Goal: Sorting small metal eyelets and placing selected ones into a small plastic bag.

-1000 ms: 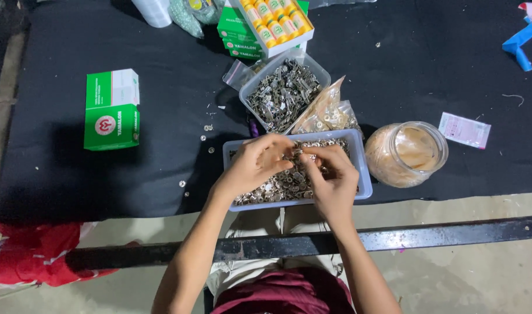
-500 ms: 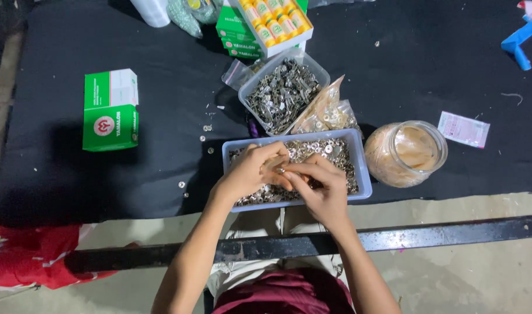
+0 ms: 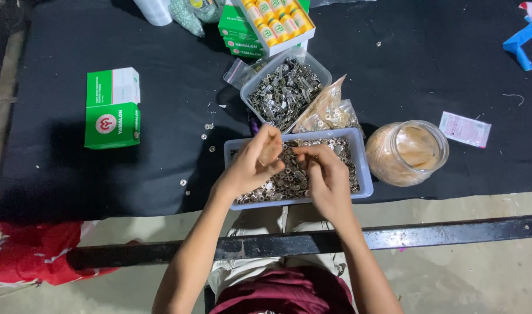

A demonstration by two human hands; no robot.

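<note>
I count two trays: the near tray (image 3: 363,174) of small metal rings at the table (image 3: 62,174) edge, and a far tray (image 3: 260,87) of metal clips. One jar (image 3: 414,152), one green box (image 3: 111,109). My left hand (image 3: 255,166) is loosely curled over the rings; my right hand (image 3: 327,177) curls beside it. Whether either pinches a ring I cannot tell; the fingertips hide it.
</note>
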